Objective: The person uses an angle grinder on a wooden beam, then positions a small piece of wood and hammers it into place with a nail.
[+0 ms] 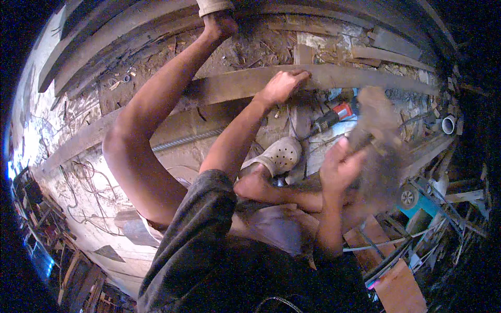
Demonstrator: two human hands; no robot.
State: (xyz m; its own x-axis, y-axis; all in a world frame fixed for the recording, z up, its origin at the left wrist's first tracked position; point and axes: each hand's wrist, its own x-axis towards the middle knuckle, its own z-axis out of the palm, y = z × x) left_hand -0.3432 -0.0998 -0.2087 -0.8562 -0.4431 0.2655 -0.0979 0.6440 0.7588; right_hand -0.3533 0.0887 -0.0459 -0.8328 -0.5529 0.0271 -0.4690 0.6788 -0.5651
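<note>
A long wooden plank [229, 86] lies on edge across the space in front of me. My left hand [284, 86] is on the middle of it, fingers bent and closed over its upper edge. Nearer and to the right, my right hand [342, 164] is closed around a brown, motion-blurred object [373, 104]; its kind cannot be made out. A red and black power drill [334, 116] lies beyond my right hand, partly hidden behind that blur. Under the plank, a short upright piece of wood [300, 120] shows.
My feet straddle the plank, one in a beige clog [284, 155]. A twisted metal rod [190, 138] lies on the near side. More long boards [115, 39] are at the far side, with wood scraps around. A white pipe [449, 124] and a blue wheeled machine [417, 201] stand right.
</note>
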